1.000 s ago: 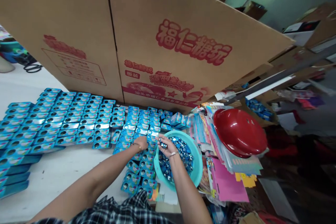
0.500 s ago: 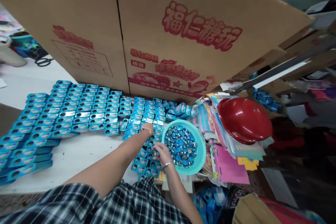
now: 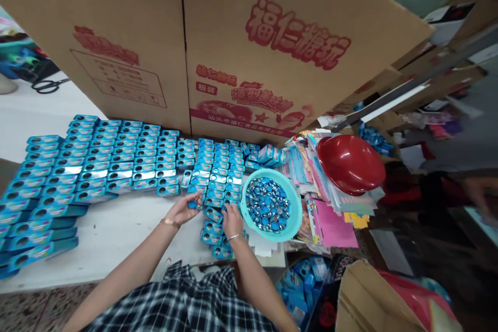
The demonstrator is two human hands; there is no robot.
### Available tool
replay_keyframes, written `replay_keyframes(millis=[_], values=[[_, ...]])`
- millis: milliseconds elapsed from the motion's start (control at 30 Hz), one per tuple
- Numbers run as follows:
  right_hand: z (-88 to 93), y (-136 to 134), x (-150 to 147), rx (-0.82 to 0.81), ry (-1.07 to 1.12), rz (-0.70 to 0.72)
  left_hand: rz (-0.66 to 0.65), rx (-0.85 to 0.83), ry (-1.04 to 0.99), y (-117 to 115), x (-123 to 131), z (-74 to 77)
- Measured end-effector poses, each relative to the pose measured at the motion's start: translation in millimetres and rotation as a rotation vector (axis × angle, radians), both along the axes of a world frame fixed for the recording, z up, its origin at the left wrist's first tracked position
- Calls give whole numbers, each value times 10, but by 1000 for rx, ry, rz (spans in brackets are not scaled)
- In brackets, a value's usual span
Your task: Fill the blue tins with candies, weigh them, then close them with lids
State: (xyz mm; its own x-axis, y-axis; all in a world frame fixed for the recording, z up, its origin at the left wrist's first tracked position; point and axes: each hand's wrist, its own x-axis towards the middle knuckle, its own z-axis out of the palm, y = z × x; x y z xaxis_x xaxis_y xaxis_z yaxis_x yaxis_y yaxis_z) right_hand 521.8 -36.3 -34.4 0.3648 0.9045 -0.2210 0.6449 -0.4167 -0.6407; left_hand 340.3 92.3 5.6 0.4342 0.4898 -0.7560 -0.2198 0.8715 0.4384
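Note:
My left hand is closed at the front end of a row of small blue boxes, its fingers gripping a blue box. My right hand is beside the turquoise basin, over the nearer blue boxes. Its fingers are pinched together, and what they hold is too small to make out. The turquoise basin contains many small round blue-and-silver pieces. Each box in the rows has a dark round hole near one end.
Long rows of blue boxes cover the left of the white table. A large cardboard carton stands behind them. On the right, a red bowl rests on stacked printed sheets. Below are more blue packs and an open carton.
My left hand has drawn back from among the rows toward the left and nearer to me. My right hand has moved slightly left, away from the basin's rim. The view has shifted a little.

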Motion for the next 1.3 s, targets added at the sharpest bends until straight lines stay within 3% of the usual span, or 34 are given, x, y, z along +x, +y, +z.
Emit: replay_keyframes(millis=[133,267,500,767,967,1133,1300], values=[[60,-85,35,-4,-59,-78,109,-164,-84,-316,-363,-44],[141,-164,-14,-87,-117,-150,121,-263,-71,-482,-419,-168],[127,95,-5,-382,-210,-146,95,-219,56,-399,-149,-373],[121,364,34,-582,-222,-138,-33,85,251,-225,183,-354],[167,391,35,-627,-183,-190,-295,519,447,-173,300,-360],[169,388,12,-651,-198,-231,-664,838,586,-175,382,-346],[102,469,18,-716,-218,-281,-1044,982,757,-152,459,-320]])
